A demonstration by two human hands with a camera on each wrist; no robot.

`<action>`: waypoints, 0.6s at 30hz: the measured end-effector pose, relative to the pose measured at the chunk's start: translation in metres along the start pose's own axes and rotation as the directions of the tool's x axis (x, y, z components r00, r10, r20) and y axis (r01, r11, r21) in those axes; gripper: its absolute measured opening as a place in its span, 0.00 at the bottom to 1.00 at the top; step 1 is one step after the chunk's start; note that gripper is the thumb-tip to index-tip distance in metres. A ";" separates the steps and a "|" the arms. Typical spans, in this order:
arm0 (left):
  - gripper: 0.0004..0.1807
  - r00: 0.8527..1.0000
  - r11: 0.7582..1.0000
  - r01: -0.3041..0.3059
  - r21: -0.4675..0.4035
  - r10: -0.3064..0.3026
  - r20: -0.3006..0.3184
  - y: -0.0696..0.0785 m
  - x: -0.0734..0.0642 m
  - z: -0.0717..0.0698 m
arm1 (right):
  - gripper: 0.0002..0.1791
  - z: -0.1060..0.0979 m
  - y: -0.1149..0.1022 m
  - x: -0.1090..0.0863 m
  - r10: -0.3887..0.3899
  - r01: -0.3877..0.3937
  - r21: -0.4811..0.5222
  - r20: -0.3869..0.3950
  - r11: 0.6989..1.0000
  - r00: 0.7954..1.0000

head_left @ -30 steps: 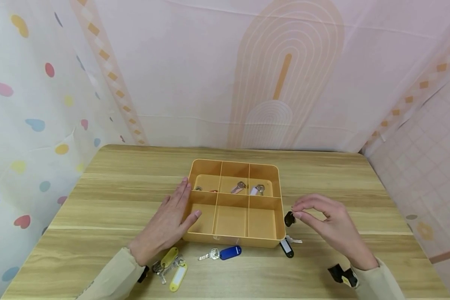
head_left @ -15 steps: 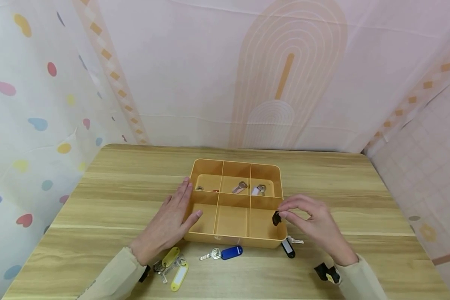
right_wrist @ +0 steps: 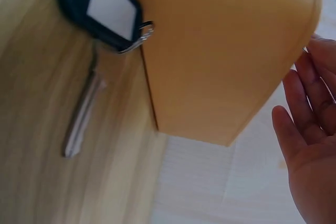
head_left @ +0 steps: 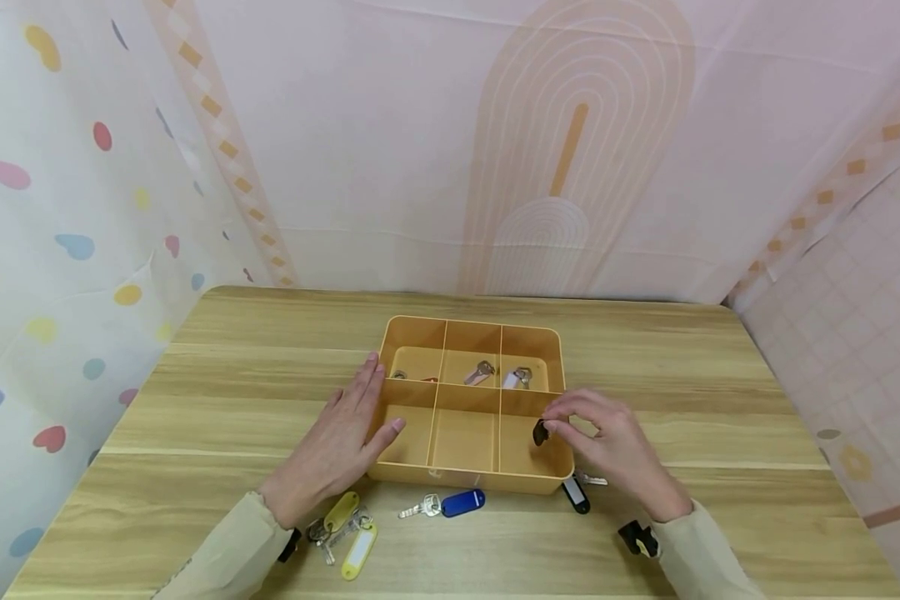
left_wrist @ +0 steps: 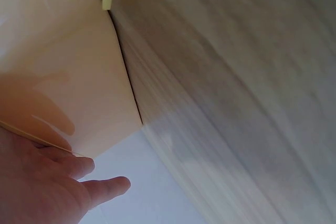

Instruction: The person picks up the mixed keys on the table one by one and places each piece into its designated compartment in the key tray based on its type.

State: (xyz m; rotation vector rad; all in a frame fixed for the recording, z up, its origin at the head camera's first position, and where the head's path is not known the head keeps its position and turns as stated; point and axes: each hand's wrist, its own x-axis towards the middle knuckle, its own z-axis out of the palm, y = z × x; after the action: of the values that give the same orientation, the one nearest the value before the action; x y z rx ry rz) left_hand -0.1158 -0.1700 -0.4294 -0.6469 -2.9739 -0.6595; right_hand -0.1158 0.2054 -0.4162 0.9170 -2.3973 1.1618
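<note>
An orange six-compartment organizer box (head_left: 461, 478) sits on the wooden table. My left hand (head_left: 337, 450) rests against its left wall with fingers straight and thumb over the front-left compartment. My right hand (head_left: 607, 442) pinches a small black key (head_left: 541, 432) between thumb and fingertips, over the front-right compartment; most of its shape is hidden or blurred. In the right wrist view, the right hand (right_wrist: 315, 108) reaches over the box rim. The back row contains a key (head_left: 482, 372) in the middle and a key with a white tag (head_left: 517, 378) on the right.
Before the box lies a key with a blue tag (head_left: 462, 502). Keys with yellow tags (head_left: 359, 551) lie by my left wrist. A key with a black-rimmed tag (head_left: 576, 495) lies against the box's front-right corner. A patterned curtain (head_left: 390, 167) hangs behind the table.
My right hand has moved left with the small black key, from outside the box's right wall to over the front-right compartment. My left hand has stayed against the box.
</note>
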 end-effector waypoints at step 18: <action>0.46 1.000 1.000 0.000 0.003 0.000 -0.003 0.000 -0.001 0.000 | 0.10 0.011 0.009 -0.002 -0.063 0.066 -0.135 0.029 0.989 0.998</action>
State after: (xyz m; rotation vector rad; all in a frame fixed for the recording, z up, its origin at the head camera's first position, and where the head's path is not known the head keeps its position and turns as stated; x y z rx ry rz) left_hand -0.1152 -0.1697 -0.4297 -0.6456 -2.9716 -0.6550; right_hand -0.1205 0.2018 -0.4289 0.9617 -2.4131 0.9560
